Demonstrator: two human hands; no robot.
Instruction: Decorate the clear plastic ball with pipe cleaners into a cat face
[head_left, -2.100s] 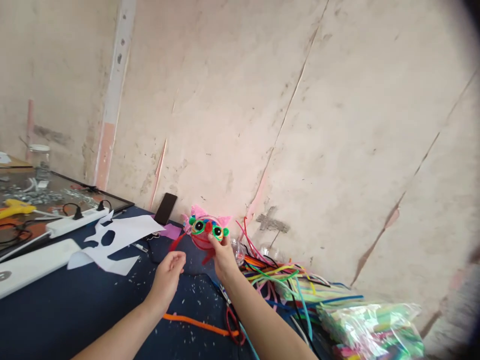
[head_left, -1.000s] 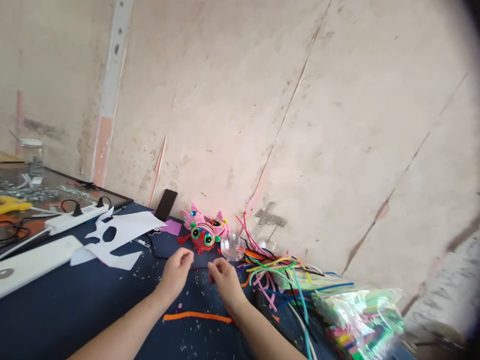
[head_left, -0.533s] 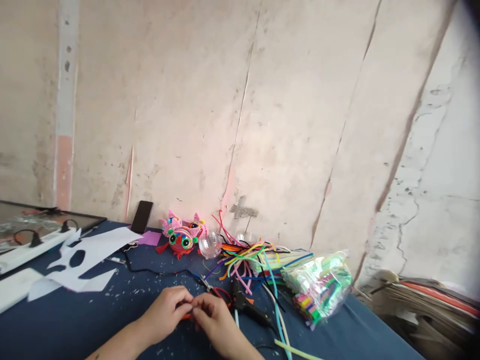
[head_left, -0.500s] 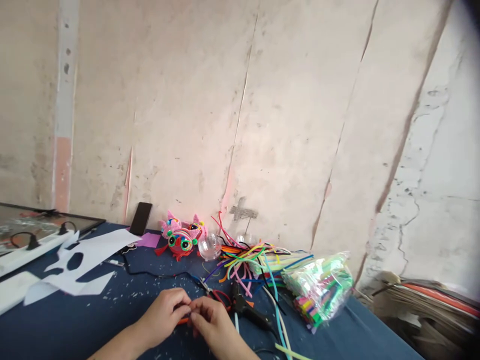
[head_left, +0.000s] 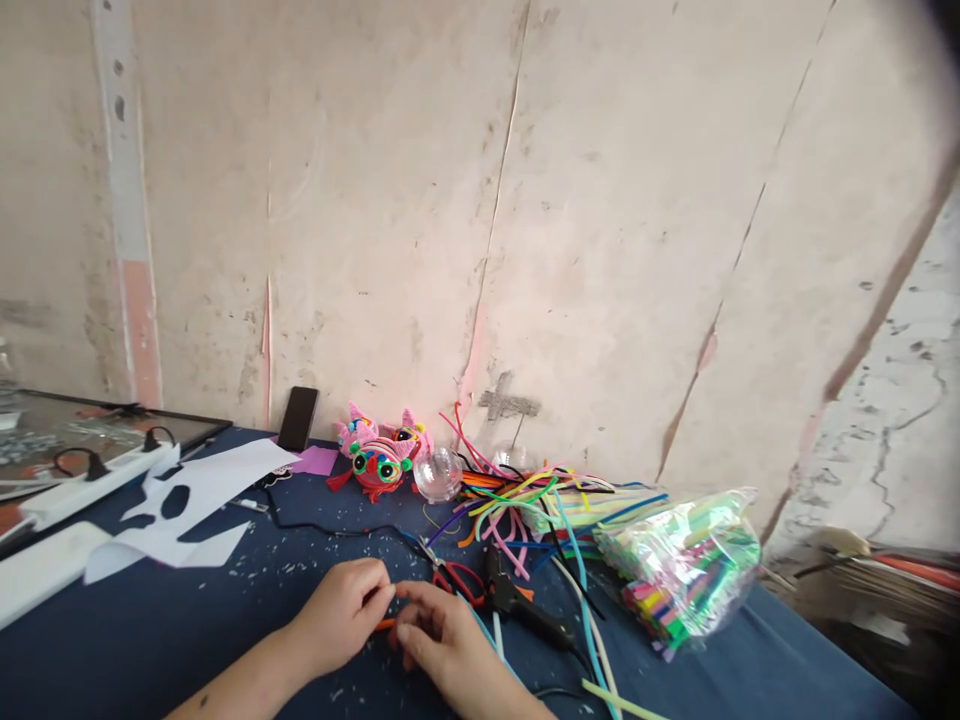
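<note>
My left hand [head_left: 343, 618] is closed near the table's front, thumb and fingers pressed together; whatever it pinches is too small or hidden to name. Close against it is my right hand [head_left: 448, 640], fingers curled, forefinger reaching to the left fingertips. Its grip is partly hidden. A short orange strip [head_left: 385, 624] shows between the hands; whether either holds it I cannot tell. Just beyond the right hand lie red-handled scissors or pliers [head_left: 459, 578] and a black glue gun [head_left: 529, 612]. Pink-and-red animal figures [head_left: 379, 464] with big green-rimmed eyes stand farther back.
Clear plastic balls [head_left: 437, 474] and colourful pipe cleaners [head_left: 517, 510] lie by the wall. A clear bag of coloured strips [head_left: 690, 570] is at right. Cut white paper [head_left: 217, 485], a phone [head_left: 298, 418] and a white power strip [head_left: 97, 485] occupy the left side.
The view has turned slightly, shifting the scene right and a little up. My right fingers have opened a little, the forefinger straighter; both hands stay close together.
</note>
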